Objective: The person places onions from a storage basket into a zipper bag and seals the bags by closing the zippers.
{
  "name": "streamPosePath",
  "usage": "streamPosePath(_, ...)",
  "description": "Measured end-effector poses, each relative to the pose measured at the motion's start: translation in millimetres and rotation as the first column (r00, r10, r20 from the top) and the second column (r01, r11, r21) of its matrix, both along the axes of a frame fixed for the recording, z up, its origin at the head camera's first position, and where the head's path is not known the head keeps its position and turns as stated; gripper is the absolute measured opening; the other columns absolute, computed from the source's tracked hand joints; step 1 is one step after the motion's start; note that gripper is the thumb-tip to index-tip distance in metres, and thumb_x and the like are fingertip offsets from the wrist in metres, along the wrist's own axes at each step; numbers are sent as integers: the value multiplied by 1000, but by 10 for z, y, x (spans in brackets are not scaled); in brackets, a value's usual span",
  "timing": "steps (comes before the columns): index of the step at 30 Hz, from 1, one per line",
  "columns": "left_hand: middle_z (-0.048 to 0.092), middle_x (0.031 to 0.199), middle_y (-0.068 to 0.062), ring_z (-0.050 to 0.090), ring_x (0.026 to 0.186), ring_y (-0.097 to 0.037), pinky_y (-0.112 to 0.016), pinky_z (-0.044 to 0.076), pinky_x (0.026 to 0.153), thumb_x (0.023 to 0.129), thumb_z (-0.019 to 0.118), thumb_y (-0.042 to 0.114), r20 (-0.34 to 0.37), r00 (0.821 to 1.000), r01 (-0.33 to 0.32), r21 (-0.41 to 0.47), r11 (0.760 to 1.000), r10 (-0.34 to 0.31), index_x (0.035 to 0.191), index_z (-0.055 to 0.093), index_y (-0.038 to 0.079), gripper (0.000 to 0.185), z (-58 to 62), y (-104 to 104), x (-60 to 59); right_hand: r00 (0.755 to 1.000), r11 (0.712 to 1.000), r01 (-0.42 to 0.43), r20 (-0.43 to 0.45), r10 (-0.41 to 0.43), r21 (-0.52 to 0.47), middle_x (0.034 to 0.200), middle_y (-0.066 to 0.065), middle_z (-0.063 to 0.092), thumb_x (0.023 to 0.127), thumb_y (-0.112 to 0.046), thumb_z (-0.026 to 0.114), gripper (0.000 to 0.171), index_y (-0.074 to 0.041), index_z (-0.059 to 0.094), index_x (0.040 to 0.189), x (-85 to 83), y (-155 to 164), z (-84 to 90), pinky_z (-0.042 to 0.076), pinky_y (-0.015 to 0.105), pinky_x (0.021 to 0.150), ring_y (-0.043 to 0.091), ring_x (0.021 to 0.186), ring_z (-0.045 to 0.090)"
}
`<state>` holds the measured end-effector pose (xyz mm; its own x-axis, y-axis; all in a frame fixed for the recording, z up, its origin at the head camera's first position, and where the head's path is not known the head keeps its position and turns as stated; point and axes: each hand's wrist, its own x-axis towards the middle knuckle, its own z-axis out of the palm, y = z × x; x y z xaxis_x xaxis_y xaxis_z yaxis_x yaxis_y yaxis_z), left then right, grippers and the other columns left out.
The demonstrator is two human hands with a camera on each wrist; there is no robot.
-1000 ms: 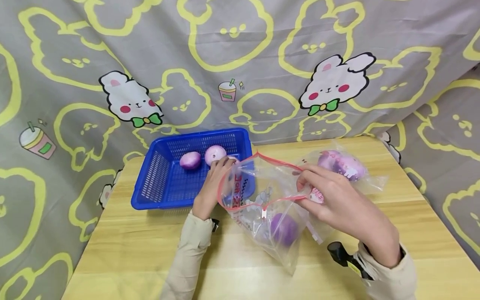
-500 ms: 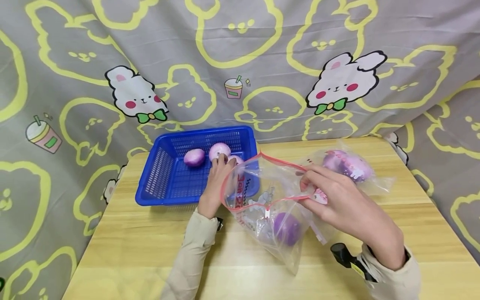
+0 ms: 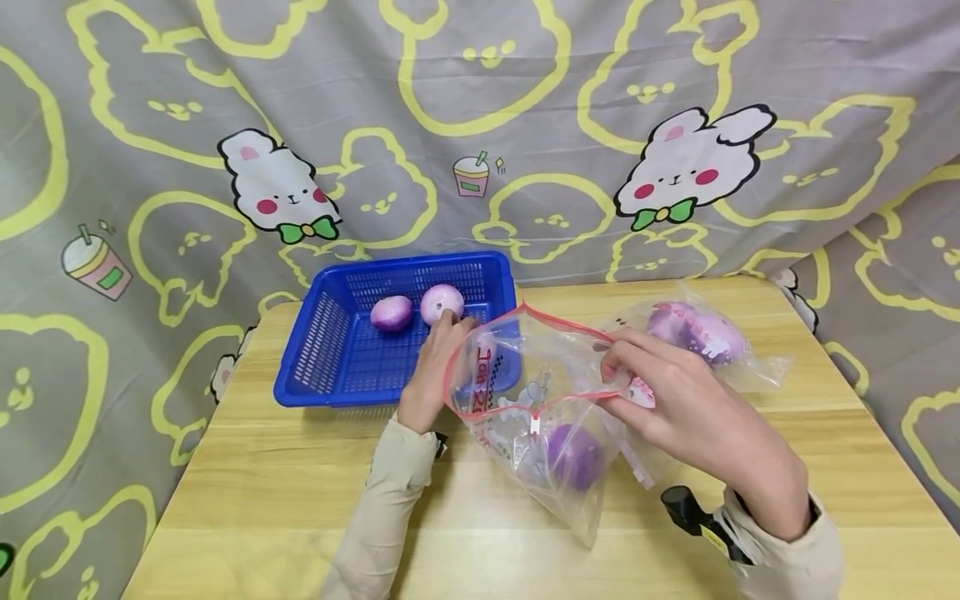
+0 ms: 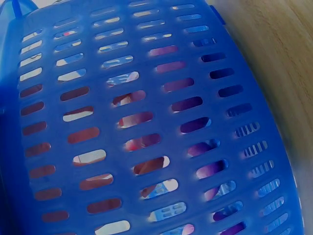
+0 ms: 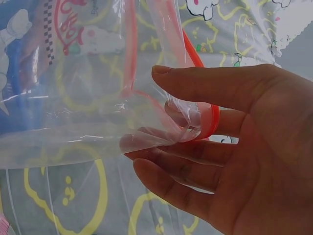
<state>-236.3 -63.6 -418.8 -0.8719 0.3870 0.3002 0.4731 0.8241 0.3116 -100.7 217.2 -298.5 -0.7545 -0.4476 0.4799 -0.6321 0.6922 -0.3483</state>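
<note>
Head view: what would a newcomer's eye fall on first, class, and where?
Probably the bright blue basket, left of centre on the table, with two purple onions showing inside. Next might come the red-edged clear bag near the middle, held by the right hand. Behind hangs a grey curtain printed with white rabbits.

Through the slotted wall of a blue basket point(image 4: 166, 122), a purple object point(image 4: 188, 104) shows, wooden tabletop point(image 4: 279, 44) alongside.

Tabletop workspace, type of room unclear: wooden table point(image 3: 270, 508), grey cartoon-print cloth point(image 3: 517, 142) behind and on both sides.
</note>
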Motion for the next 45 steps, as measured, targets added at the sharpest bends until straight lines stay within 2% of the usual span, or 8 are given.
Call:
streamPosePath(6,62,106,-19,57,94,-40,-55,52,73,90,56,2,8,1000,13,32,999,-14,116,62,7,27,5,-19,9,1000,1000,-9,1,9,13,101,-2,65,76,-15,85,29,-14,62,94,-22,-21,-1,52,34,73,14,92,62)
streamPosePath(14,46,106,-20,48,63,-28,-41,46,53,98,42,3,119,989,68,188,980,-91,127,62,8,35,46,-66,117,1000,1000,-15,6,15,15,94,-7,59,76,-15,84,30,-14,61,95,-25,-47,-22,49,25,69,6,80,53)
streamPosePath(18,49,120,-26,59,83,-39,-53,52,69,96,44,5,159,982,74,161,984,-100,132,58,7,39,68,-64,131,1000,1000,-21,-7,21,13,96,-7,59,76,-14,84,29,-14,61,95,-23,-60,-35,48,25,70,7,83,54)
streamPosePath(22,58,121,-23,58,104,-40,-55,49,87,94,46,3,116,982,128,154,980,-147,132,56,3,39,71,-69,157,1000,1000,-22,-6,22,15,96,-6,60,76,-15,84,30,-14,61,95,-26,-63,-42,51,29,70,9,85,56)
streamPosePath(26,64,109,-16,57,101,-35,-52,50,85,93,47,0,67,985,151,142,978,-162,127,58,3,37,66,-52,139,1000,999,-29,-3,29,17,95,-6,59,76,-14,84,30,-14,61,95,-34,-69,-45,50,29,68,7,82,54)
streamPosePath(33,62,115,-16,62,100,-35,-55,55,73,96,53,7,88,994,57,48,997,-61,130,57,10,35,61,-7,-7,999,999,-37,-9,37,11,102,-5,61,76,-14,84,29,-14,61,94,-36,-79,-42,51,27,70,6,82,55)
streamPosePath(41,58,126,-17,57,111,-33,-54,53,84,94,50,-1,58,995,81,74,994,-86,137,56,10,45,121,-29,-14,999,999,-36,-4,36,14,101,-6,61,77,-14,84,28,-15,61,94,-45,-97,-42,51,27,68,5,80,54)
streamPosePath(45,59,128,-13,54,116,-29,-54,52,87,92,59,6,82,993,72,106,992,-81,137,60,13,46,182,-50,-20,999,999,-32,6,32,16,101,-6,60,77,-14,84,28,-15,61,95,-44,-101,-40,51,27,68,6,80,55)
